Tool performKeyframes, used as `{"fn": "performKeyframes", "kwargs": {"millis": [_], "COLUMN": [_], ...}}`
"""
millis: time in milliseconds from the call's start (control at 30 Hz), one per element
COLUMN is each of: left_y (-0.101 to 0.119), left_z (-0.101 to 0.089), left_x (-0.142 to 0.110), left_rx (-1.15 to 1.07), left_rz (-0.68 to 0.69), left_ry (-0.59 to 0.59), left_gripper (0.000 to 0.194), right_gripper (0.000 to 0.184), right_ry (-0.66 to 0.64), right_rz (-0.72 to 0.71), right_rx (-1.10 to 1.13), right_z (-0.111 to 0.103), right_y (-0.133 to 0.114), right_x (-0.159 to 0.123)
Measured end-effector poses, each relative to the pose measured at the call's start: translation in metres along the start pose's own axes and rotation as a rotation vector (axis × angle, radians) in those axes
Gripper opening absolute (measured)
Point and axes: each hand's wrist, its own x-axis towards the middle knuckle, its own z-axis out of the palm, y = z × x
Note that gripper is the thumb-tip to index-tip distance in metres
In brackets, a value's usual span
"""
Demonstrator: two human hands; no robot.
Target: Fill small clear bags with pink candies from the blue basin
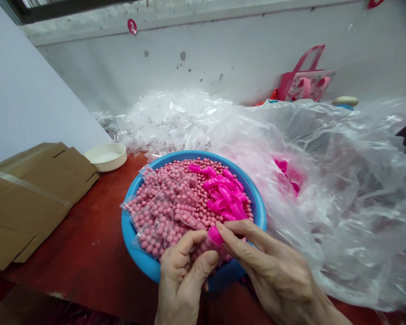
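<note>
My left hand (182, 277) is closed around a small clear container of pink beads, held over the near edge of a blue basin (130, 241). A bright pink cap (215, 236) sits at the container's mouth, and the fingertips of my right hand (277, 268) press on it. Whether the cap is fully seated cannot be seen. Loose pink beads (200, 210) fill the basin. Several bead-filled clear containers (155, 210) lie on their left side, and a heap of bright pink plastic pieces (224, 193) rests on the right.
Empty clear containers (176, 119) are piled behind the basin. A large clear plastic bag (352, 203) spreads to the right. Flattened cardboard (37, 194) and a cream round dish (106, 156) are on the left of the red table (94, 253). A pink bag (306, 81) stands by the wall.
</note>
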Motion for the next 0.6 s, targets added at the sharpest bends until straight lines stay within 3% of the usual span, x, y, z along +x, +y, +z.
{"fn": "performKeyframes", "kwargs": {"millis": [167,233,300,433,600], "left_y": [-0.004,-0.004,-0.003,0.003,0.006], "left_z": [0.000,0.002,0.005,0.008,0.005], "left_x": [-0.003,-0.005,-0.005,-0.003,0.005], "left_rx": [0.024,0.044,0.039,-0.005,-0.117], "left_rz": [-0.048,-0.045,-0.032,-0.030,-0.097], "left_ry": [0.098,0.139,0.143,0.090,-0.121], "left_gripper": [0.033,0.033,0.031,0.029,0.034], "right_gripper": [0.033,0.036,0.048,0.056,0.021], "right_ry": [-0.053,-0.011,0.016,0.002,-0.200], "right_rz": [0.229,0.239,0.154,0.040,0.190], "right_rx": [0.328,0.297,0.140,-0.033,0.101], "right_z": [-0.010,-0.007,-0.002,-0.002,-0.013], "right_y": [0.002,0.002,0.003,0.013,0.020], "right_x": [0.013,0.007,-0.004,-0.012,0.010]}}
